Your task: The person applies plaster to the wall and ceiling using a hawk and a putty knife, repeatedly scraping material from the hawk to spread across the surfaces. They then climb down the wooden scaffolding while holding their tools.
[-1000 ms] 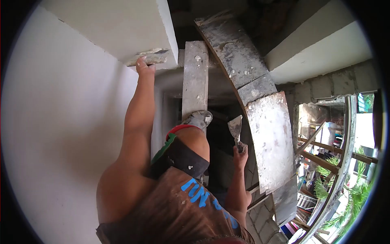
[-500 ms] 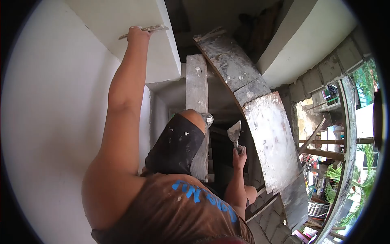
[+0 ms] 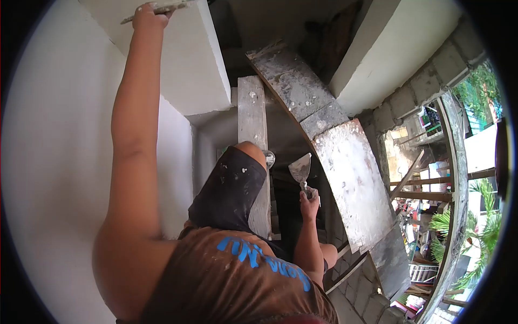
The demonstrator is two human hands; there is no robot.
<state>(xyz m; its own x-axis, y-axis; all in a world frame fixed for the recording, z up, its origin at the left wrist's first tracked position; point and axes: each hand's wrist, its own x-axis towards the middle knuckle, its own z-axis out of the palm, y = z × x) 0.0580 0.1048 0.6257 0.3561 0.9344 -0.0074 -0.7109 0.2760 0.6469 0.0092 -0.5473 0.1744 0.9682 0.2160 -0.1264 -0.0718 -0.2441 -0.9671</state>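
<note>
My left hand (image 3: 148, 17) is raised at the upper left, its fingers wrapped round a plaster-crusted trowel (image 3: 171, 8) that shows nearly edge-on. The blade lies against or very close to the pale beam (image 3: 183, 65); contact is hard to make out. Lower down, right of centre, my right hand (image 3: 309, 204) grips a putty knife (image 3: 300, 168) by its handle. Its flared, smeared blade points upward, apart from the boards.
A narrow plank (image 3: 252, 110) runs beside my knee. Right of it lie plaster-spattered boards (image 3: 356, 178), with a dark gap between. A smooth white wall (image 3: 59, 162) stands at left, a concrete block wall (image 3: 426, 92) at upper right. Timber framing (image 3: 453, 151) borders the outdoors.
My left hand has moved up and left along the beam with the trowel. The putty knife in my right hand appears slightly further left, while the whole view has shifted a little.
</note>
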